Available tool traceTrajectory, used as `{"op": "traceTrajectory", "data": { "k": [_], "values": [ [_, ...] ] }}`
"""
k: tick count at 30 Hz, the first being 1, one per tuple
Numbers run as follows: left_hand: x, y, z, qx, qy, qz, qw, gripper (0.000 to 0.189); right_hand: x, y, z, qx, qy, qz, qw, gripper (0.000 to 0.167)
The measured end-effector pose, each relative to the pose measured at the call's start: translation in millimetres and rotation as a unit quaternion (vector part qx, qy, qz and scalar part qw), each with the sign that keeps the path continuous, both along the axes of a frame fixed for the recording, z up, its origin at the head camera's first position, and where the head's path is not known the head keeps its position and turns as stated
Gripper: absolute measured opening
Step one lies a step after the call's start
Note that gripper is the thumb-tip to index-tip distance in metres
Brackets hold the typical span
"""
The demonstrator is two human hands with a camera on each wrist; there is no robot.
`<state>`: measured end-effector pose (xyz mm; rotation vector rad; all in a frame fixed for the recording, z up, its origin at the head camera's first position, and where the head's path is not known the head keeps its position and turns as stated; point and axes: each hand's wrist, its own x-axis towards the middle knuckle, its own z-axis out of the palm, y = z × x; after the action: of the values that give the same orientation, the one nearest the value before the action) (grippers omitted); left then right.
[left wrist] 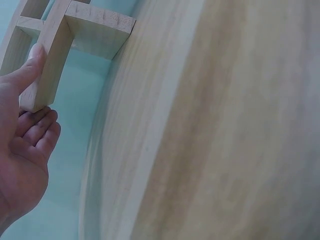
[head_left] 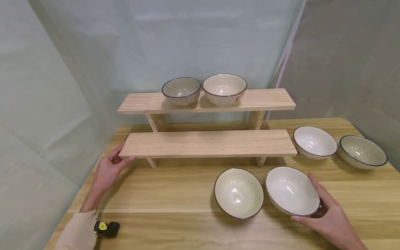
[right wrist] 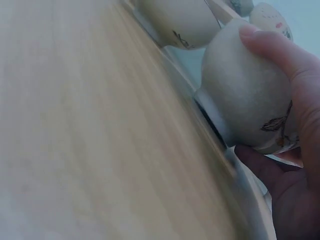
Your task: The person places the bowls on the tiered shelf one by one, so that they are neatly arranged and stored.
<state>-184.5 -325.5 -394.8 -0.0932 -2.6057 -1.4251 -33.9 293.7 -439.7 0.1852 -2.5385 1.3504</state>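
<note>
My left hand (head_left: 107, 171) grips the left end of the lower board of a two-tier wooden shelf (head_left: 206, 144). In the left wrist view its thumb lies along the board's edge (left wrist: 54, 70), with the other fingers curled at the board's end. My right hand (head_left: 332, 215) holds a white bowl (head_left: 292, 191) with a dark speckled rim by its right side. The right wrist view shows the bowl's outer wall (right wrist: 245, 85), with a painted branch, tilted, with thumb and fingers spread round it. Just left of it sits a cream bowl (head_left: 239, 193) with a brown rim.
On the upper board stand a grey speckled bowl (head_left: 182, 91) and a white bowl with a red mark (head_left: 225, 88). At the right of the wooden table (head_left: 156, 205) sit another white bowl (head_left: 315, 141) and a greenish speckled bowl (head_left: 362, 151). Pale fabric (head_left: 200, 41) hangs behind.
</note>
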Motion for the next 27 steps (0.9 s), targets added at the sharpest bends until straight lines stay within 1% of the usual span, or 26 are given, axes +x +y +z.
{"op": "traceTrajectory", "data": {
  "k": [5, 9, 12, 14, 17, 21, 23, 27],
  "values": [
    [0.3, 1.5, 1.0, -0.009, -0.004, 0.001, 0.9999, 0.078, -0.2, -1.8, 4.5, -0.015, 0.005, -0.006, 0.9999, 0.126],
    [0.8, 2.0, 1.5, -0.008, -0.004, 0.002, 1.0, 0.078, -2.3, -5.1, 12.0, -0.044, 0.02, 0.006, 0.9988, 0.126],
    [1.2, 1.6, 1.5, -0.007, -0.004, 0.002, 1.0, 0.078, -5.1, -6.8, 17.2, -0.077, 0.028, 0.021, 0.9964, 0.126],
    [1.5, 1.2, 1.3, -0.004, -0.003, 0.002, 1.0, 0.078, -8.4, -6.5, 20.7, -0.1, 0.038, 0.033, 0.9937, 0.126],
    [1.8, 0.6, 1.0, -0.001, -0.003, 0.001, 1.0, 0.078, -15.1, -5.9, 26.7, -0.14, 0.057, 0.06, 0.9867, 0.126],
    [1.5, 0.0, 0.6, -0.003, -0.002, 0.001, 1.0, 0.078, -24.4, -6.2, 36.3, -0.174, 0.084, 0.091, 0.9769, 0.126],
    [0.9, -0.4, 0.1, -0.006, 0.0, 0.0, 1.0, 0.078, -28.3, -6.5, 41.7, -0.187, 0.09, 0.1, 0.9731, 0.125],
    [-0.4, -1.2, -1.0, -0.012, 0.0, 0.002, 0.9999, 0.078, -36.7, -8.0, 52.8, -0.186, 0.088, 0.095, 0.9741, 0.124]
  ]
}}
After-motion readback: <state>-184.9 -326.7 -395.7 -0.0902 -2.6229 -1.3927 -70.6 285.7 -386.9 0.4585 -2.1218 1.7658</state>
